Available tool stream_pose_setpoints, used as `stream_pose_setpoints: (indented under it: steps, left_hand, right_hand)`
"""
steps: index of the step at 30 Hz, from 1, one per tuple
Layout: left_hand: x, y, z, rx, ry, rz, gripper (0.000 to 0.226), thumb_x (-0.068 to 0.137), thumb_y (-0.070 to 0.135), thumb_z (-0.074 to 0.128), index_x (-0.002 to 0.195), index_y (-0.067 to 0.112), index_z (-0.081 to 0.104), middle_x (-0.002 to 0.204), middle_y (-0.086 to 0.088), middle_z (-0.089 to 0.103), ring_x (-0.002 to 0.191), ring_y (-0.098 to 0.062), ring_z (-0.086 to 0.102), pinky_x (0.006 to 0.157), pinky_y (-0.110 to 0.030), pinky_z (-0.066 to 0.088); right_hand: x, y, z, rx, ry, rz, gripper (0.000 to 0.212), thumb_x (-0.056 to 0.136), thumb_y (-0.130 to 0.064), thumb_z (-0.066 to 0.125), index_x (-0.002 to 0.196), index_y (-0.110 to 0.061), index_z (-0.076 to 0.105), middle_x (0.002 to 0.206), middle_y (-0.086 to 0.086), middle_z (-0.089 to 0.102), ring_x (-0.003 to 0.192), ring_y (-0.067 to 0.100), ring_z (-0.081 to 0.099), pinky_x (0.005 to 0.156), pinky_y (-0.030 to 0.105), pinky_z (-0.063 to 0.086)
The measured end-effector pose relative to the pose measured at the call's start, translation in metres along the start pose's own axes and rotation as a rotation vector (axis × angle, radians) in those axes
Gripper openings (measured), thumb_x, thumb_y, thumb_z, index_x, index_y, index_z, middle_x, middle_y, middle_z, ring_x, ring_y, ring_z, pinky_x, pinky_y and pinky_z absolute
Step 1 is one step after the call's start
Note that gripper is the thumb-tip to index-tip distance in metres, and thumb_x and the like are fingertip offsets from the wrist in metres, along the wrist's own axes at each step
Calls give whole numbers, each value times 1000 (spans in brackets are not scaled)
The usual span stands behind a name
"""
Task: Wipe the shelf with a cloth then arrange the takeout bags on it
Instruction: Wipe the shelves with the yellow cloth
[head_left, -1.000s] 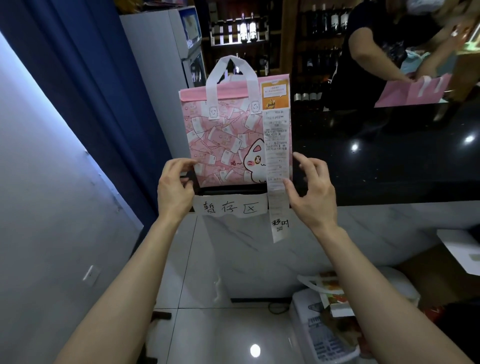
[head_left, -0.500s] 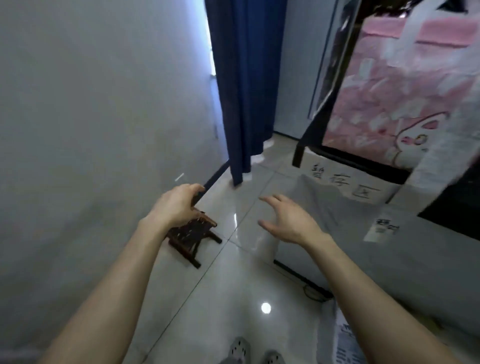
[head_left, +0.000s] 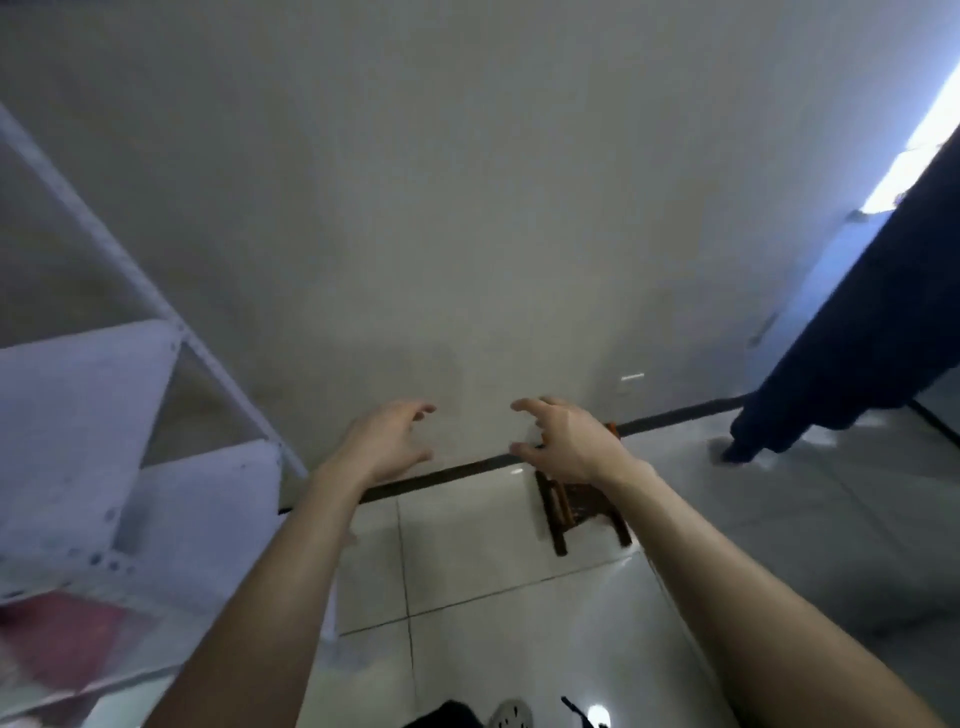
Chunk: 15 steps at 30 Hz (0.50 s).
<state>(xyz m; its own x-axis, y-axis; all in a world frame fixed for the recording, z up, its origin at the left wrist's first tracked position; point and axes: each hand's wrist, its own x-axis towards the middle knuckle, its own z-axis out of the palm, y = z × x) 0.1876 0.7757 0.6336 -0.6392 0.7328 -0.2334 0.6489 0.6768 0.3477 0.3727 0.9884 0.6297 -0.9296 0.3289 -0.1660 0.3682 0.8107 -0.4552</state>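
Two bare hands raised side by side before plain grey wall: left hand and right hand, near each other, not touching. Fingers of both spread and loosely bent, palms turned inward; nothing gripped in either, both released. White metal shelf with perforated slanted uprights at far left of view, well apart from both hands; two pale boards visible, one above the other. Blurred red-pink patch at bottom left, below lower board; identity not determinable. Small dark brown wooden stool on glossy white tiled floor, close to wall base, partly hidden behind right hand and wrist. Dark navy fabric curtain hanging at right, hem down at floor, bright strip of light beside its upper edge. Grey perforated shoe at bottom edge of view, between forearms. Whole view motion-blurred
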Motion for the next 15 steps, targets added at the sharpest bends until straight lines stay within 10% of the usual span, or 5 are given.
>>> stream_pose_setpoints:
  steps: [15]
  left_hand:
    - [-116, -95, -26, -217, 323, -653, 72, 93, 36, 85, 156, 28, 53, 151, 3, 60, 129, -20, 61, 108, -40, 53]
  right_hand:
    - [175, -141, 43, -81, -331, -682, 66, 98, -52, 67, 156, -29, 46, 156, 1, 48, 134, 23, 57, 110, 39, 49]
